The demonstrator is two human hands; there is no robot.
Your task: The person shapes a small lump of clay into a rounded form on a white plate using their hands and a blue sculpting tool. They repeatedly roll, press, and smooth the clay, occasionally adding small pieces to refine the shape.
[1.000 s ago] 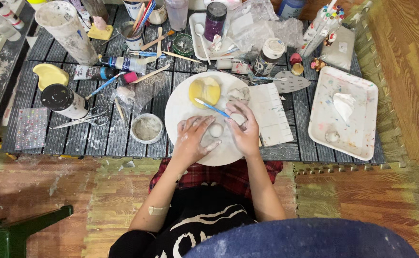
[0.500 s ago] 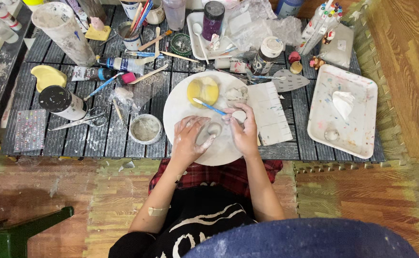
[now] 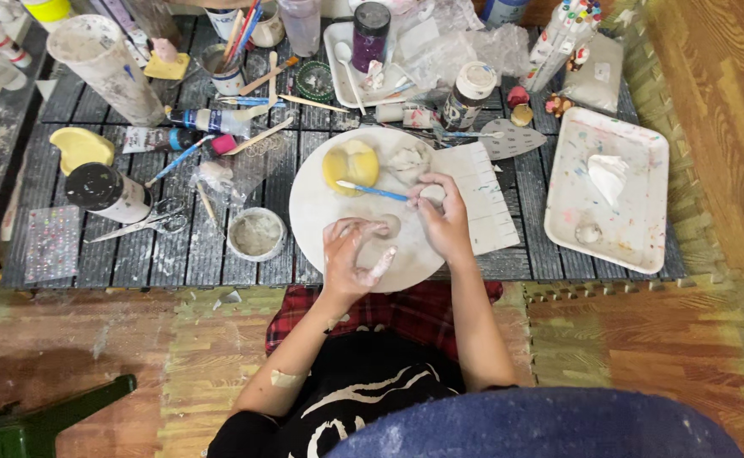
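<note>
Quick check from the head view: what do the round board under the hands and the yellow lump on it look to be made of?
Round board: looks like a smooth, matte, off-white slab, perhaps plaster or coated wood; pale smears dull it. Yellow lump: soft, matte clay or dough, judging by its rounded shape and the crease across it. Both hands, left hand and right hand, carry pale residue.

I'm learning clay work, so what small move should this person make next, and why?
Probably bring the blue-handled tool in the right hand down to the small clay piece. The left hand touches that piece on the round white board, while the tool's tip points away from it.
</note>
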